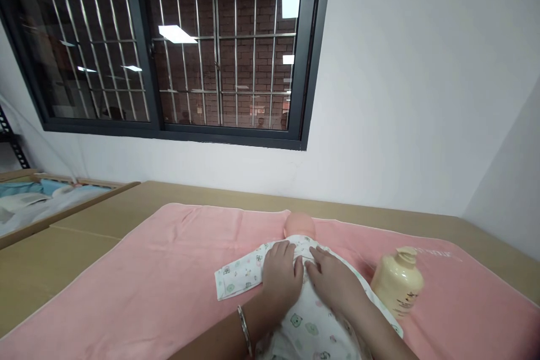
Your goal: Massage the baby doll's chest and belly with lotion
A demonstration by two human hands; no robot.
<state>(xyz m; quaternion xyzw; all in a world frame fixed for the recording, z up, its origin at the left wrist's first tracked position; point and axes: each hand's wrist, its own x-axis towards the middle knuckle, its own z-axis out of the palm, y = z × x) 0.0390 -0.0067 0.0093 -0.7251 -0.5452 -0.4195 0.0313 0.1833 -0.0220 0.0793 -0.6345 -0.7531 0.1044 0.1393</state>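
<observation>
Two flat, open-fingered hands, left hand [280,278] and right hand [335,281], hiding the doll's [299,226] chest.

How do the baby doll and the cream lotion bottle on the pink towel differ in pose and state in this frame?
The baby doll in a white printed garment lies flat; the cream pump-top lotion bottle stands upright. The left hand and right hand both rest on the doll's chest, while the bottle stands untouched beside the right forearm. The doll is clothed in soft fabric; the bottle is bare plastic. Both sit on the pink towel.
</observation>
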